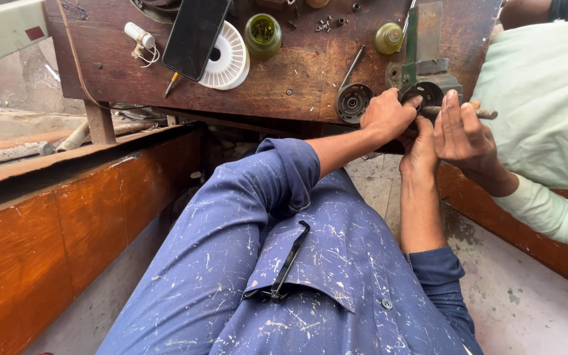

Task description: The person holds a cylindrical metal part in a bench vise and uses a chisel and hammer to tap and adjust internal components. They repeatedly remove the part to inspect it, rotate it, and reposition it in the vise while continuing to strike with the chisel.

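Crosswise, both hands (402, 128) grip the vise (428, 82) handle rod (484, 114) lying left-right

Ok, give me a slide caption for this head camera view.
Left hand and right hand at a green bench vise, a co-worker's hand alongside.

Left hand (387, 117) and right hand (421, 150) clasp the green vise (423, 75) (a co-worker's hand (463, 135) alongside).

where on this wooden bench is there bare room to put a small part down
Bare wood lies between the white spool and the round metal disc, below the green jar. The front left corner under the black phone is also free. It is crowded around the green vise, where the left hand, right hand and a co-worker's hand meet.
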